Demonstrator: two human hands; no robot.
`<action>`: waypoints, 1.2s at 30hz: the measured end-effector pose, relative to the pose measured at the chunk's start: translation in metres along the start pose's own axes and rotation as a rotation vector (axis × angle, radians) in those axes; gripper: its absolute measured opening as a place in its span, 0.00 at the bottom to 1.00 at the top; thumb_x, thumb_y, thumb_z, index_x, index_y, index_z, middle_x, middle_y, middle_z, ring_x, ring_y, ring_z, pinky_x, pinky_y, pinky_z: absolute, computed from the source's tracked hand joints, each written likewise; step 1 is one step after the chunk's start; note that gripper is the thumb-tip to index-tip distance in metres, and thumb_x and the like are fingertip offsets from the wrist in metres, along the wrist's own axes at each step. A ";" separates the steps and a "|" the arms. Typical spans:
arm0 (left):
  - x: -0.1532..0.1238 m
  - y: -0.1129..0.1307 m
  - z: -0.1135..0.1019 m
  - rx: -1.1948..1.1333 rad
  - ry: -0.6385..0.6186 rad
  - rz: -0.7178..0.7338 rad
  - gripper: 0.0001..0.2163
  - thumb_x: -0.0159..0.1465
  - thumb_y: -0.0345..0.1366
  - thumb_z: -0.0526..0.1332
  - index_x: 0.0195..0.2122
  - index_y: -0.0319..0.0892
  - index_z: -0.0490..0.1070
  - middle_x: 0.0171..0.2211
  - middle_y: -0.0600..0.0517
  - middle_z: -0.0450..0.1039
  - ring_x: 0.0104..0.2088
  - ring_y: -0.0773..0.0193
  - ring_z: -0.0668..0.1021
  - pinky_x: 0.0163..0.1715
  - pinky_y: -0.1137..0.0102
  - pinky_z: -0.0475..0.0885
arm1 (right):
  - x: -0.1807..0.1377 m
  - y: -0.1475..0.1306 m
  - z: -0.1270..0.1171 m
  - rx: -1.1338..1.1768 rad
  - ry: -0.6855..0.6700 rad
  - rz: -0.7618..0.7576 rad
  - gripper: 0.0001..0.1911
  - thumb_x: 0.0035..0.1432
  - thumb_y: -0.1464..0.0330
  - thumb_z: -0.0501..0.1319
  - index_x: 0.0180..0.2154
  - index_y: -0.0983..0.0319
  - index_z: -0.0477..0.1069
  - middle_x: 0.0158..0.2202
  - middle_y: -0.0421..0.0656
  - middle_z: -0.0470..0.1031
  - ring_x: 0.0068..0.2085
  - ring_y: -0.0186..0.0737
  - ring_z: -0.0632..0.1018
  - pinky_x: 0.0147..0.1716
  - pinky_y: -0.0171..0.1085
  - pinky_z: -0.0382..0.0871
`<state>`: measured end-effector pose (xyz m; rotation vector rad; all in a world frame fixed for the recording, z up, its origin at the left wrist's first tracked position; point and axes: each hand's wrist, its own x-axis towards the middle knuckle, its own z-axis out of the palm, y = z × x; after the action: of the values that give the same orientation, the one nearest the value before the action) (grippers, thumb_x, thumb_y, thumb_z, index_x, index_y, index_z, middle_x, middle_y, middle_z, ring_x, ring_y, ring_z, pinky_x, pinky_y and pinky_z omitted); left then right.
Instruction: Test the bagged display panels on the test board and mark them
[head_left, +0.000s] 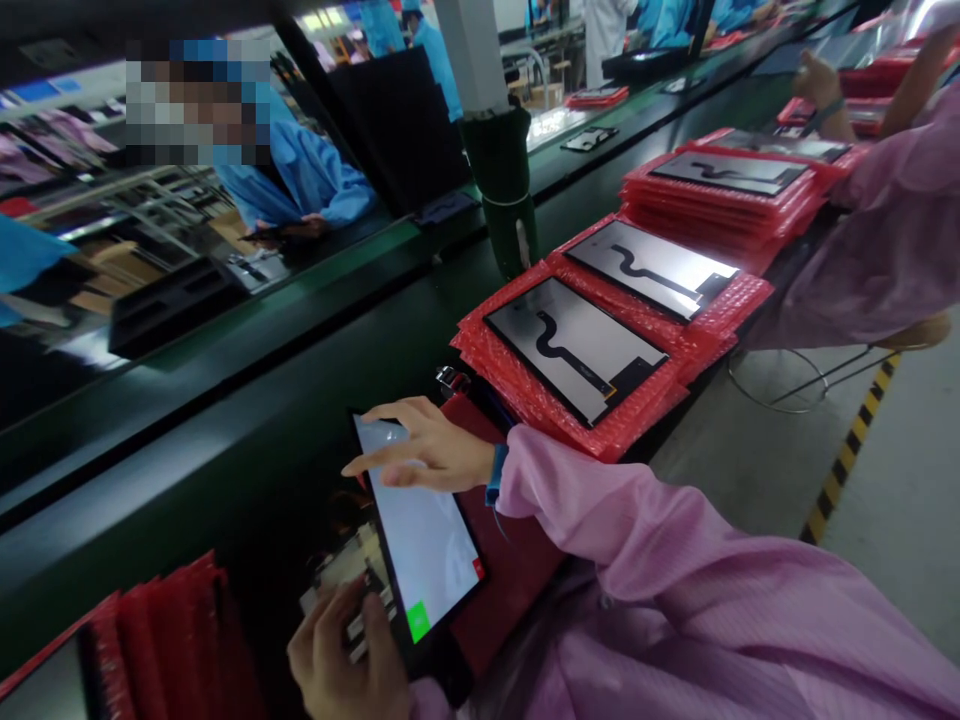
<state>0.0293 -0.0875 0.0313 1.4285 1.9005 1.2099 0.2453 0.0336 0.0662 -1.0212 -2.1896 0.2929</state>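
Left hand (341, 655) grip closed on tablet (424, 535) lower edge, right hand (420, 450) flat, open on screen

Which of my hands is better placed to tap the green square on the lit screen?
Probably left. The left hand rests at the lit tablet's near edge, right beside the green square. The right hand lies over the screen's far end.

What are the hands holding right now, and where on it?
Left hand grips the lit tablet at its near-left edge; right hand rests fingers on its screen.
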 end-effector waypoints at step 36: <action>-0.013 -0.056 0.026 0.826 -0.007 0.463 0.24 0.71 0.54 0.52 0.61 0.49 0.73 0.59 0.36 0.67 0.54 0.42 0.71 0.50 0.48 0.70 | -0.003 0.007 -0.003 0.140 0.244 -0.052 0.36 0.69 0.44 0.40 0.51 0.55 0.79 0.46 0.48 0.71 0.48 0.47 0.71 0.53 0.53 0.67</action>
<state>0.0257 -0.0938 -0.0318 2.3833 2.2571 0.5602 0.2531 0.0358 0.0635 -0.8737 -1.9446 0.2780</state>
